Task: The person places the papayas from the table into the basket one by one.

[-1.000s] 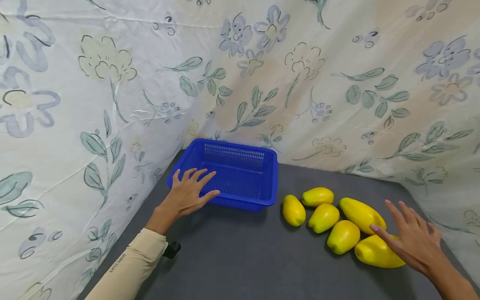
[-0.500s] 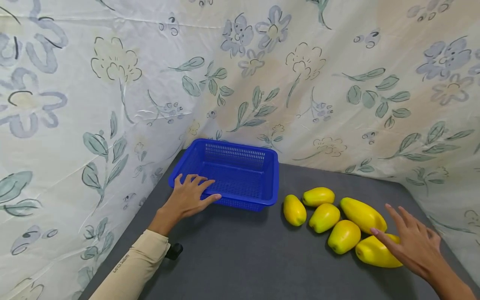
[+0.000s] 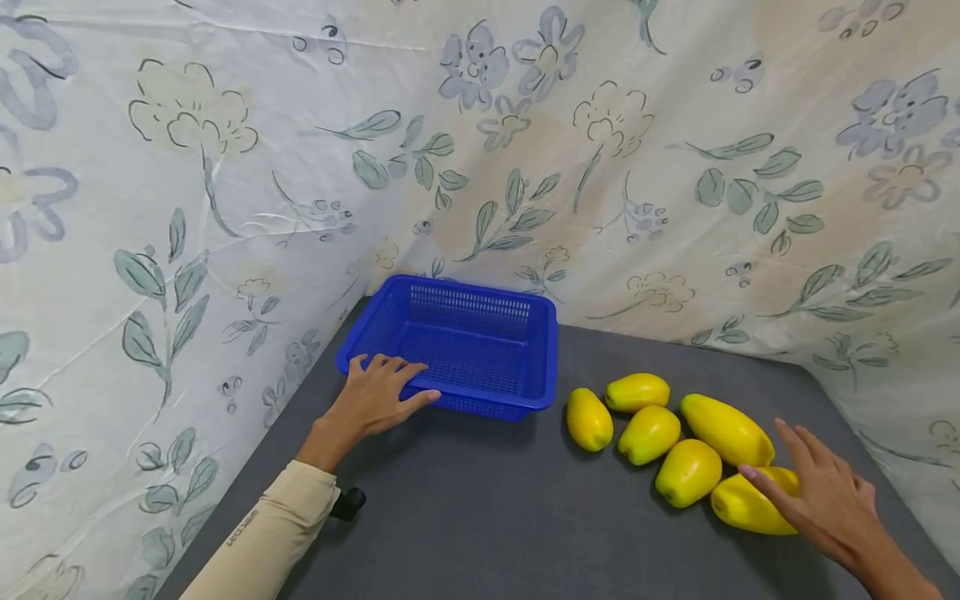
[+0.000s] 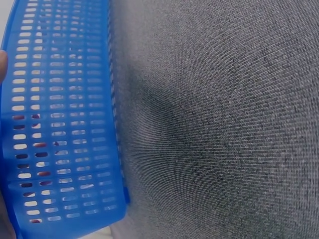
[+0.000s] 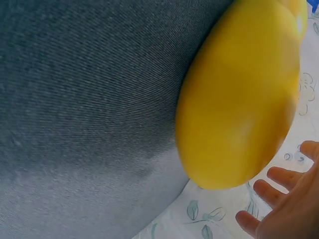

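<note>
A blue plastic basket point(image 3: 457, 358) with slotted walls stands at the back left of the dark grey tabletop. My left hand point(image 3: 375, 400) rests at its near rim, fingers spread and reaching over into the basket, thumb stretched along the outside. Through the slots in the left wrist view, reddish patches show behind the wall. My right hand point(image 3: 828, 492) is held over the nearest large yellow fruit point(image 3: 753, 504), fingers loosely extended and nothing held. This oblong, smooth fruit point(image 5: 239, 99) fills much of the right wrist view, with the fingers apart beyond its end.
Several more yellow oblong fruits point(image 3: 648, 435) lie grouped between the basket and my right hand. A small black object point(image 3: 348, 503) shows beside my left cuff. Flower-printed cloth point(image 3: 615, 192) hangs behind and at the sides of the tabletop point(image 3: 480, 517).
My left hand has lowered slightly onto the basket's near rim. My right hand has barely moved, sinking a little over the fruit. Fruits and basket stay in place.
</note>
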Demonstrator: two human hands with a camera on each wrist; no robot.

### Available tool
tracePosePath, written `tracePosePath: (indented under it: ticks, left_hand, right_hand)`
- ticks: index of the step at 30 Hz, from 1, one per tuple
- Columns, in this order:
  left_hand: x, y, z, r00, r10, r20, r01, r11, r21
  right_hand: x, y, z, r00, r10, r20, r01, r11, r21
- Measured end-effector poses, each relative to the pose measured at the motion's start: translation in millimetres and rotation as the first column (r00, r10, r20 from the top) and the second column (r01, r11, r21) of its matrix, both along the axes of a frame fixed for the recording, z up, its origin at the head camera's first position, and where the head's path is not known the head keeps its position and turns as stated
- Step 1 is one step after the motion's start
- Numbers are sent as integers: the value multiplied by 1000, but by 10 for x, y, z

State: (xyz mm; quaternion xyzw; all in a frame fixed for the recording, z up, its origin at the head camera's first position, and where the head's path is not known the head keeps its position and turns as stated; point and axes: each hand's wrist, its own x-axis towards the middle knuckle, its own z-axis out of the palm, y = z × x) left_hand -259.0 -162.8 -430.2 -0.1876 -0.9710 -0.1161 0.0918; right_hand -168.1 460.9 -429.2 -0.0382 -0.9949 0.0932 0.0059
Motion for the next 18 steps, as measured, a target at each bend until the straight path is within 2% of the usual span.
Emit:
tracePosePath:
  ticks: [4,9,13,18]
  left_hand:
    - [-12,10,4,1000,-10,7,10,1000,2]
    - [-34,15,7,1000,-9,1,9,1000,8]
    - [-31,3,-25,1000,-2,-1,2,1000,4]
    - [0,-9,-67,999,-6,-41,7,1000,8]
  right_hand:
    - [64,18,-16,999,-25,29,26,999,-41]
    - [117,76,-31,997,-38,61,47,988,-148]
    - [148,123,-76,992,-53,115,81,964,-254]
    - [208,166,-214,980,-71,184,133,926,-354]
